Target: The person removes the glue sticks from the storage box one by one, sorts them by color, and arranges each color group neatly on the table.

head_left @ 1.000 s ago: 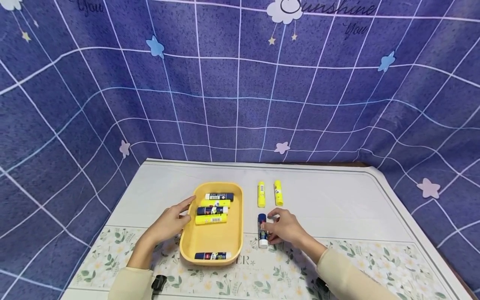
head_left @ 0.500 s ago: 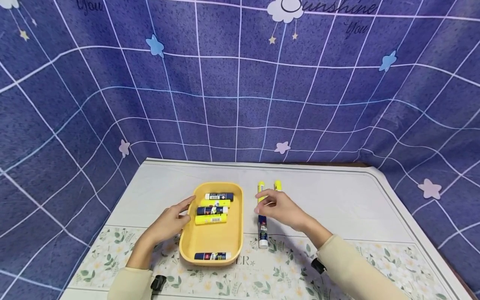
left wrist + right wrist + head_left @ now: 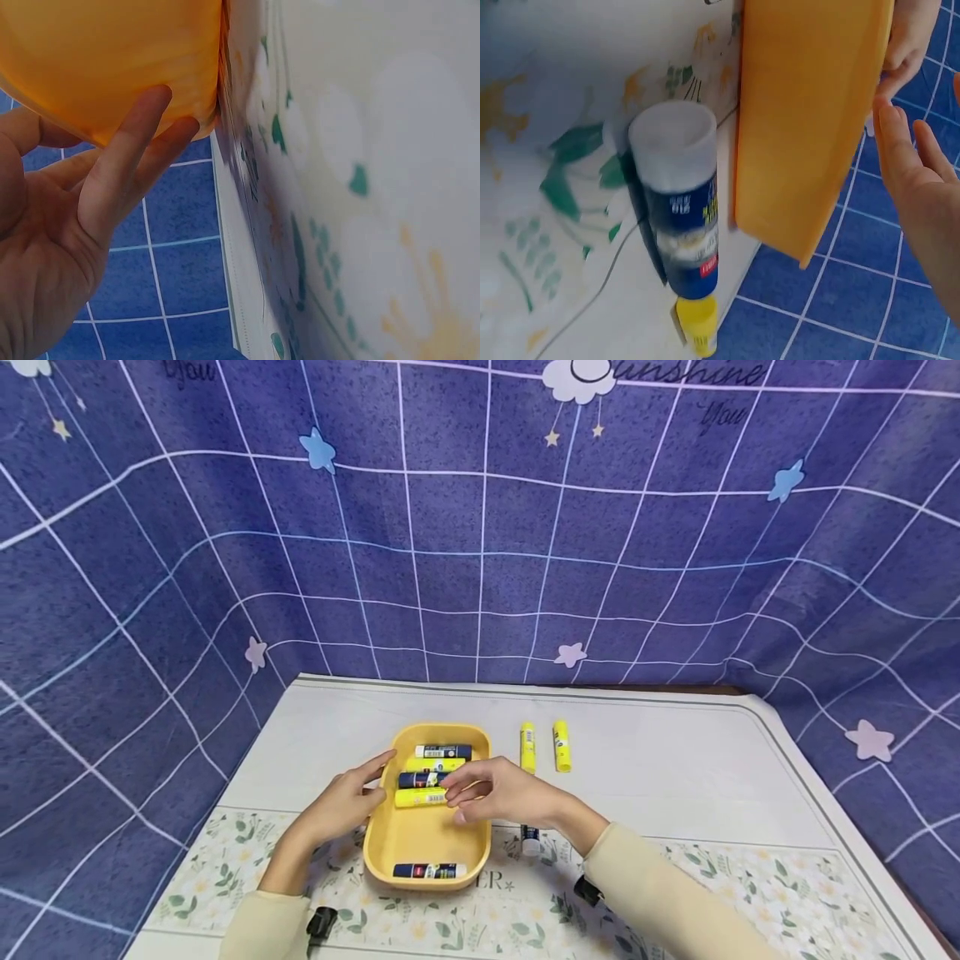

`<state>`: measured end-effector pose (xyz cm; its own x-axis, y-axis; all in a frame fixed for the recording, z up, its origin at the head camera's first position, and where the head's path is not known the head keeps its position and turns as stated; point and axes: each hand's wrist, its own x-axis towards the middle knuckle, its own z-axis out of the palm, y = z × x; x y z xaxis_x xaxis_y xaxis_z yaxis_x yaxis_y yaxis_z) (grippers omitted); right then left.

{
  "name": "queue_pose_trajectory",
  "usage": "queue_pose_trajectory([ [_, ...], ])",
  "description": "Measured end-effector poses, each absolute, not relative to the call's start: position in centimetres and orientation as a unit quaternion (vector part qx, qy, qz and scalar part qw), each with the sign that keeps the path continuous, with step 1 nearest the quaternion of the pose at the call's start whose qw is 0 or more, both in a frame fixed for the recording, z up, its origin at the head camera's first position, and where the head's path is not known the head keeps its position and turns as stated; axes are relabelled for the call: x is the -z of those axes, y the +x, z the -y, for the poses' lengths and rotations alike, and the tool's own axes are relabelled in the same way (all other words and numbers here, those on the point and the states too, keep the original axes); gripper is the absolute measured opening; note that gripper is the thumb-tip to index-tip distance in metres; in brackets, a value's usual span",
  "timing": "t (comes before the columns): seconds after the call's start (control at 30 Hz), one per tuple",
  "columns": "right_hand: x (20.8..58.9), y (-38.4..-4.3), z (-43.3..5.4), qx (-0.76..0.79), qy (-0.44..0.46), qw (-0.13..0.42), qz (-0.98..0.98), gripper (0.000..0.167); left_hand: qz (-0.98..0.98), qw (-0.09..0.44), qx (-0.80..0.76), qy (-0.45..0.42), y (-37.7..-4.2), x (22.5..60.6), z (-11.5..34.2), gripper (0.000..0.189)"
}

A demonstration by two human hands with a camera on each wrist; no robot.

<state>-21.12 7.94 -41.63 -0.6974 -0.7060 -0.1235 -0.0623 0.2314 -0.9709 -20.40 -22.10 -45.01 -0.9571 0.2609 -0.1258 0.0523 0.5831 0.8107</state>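
My left hand (image 3: 341, 806) grips the left wall of the yellow tray (image 3: 435, 837), low centre of the frame. My right hand (image 3: 506, 792) hangs over the tray's right side, thumb and fingertips apart by the lower yellow stick (image 3: 416, 797); I can't tell whether they touch it. I judge myself partway through: that stick lies in a stack with the top navy stick (image 3: 450, 751), upper yellow stick (image 3: 427, 765) and middle navy stick (image 3: 420, 779), while the bottom navy stick (image 3: 423, 871) lies apart by the near rim. Three are outside, right of centre: the left loose yellow stick (image 3: 528, 743), the right loose yellow stick (image 3: 562, 746) and the loose navy stick (image 3: 684, 217). Inside, I have room above the bottom navy stick; the raised right rim limits sideways movement, and beyond it the white cloth (image 3: 675, 760) gives space rightward.
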Motion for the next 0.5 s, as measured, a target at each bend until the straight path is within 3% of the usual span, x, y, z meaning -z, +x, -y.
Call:
queue_pose_trajectory([
  [0.5,42.3,-21.5,-4.8,0.52,-0.296,0.418,-0.683,0.053,-0.885,0.114,-0.443,0.088,-20.4,44.8,22.1,0.066],
])
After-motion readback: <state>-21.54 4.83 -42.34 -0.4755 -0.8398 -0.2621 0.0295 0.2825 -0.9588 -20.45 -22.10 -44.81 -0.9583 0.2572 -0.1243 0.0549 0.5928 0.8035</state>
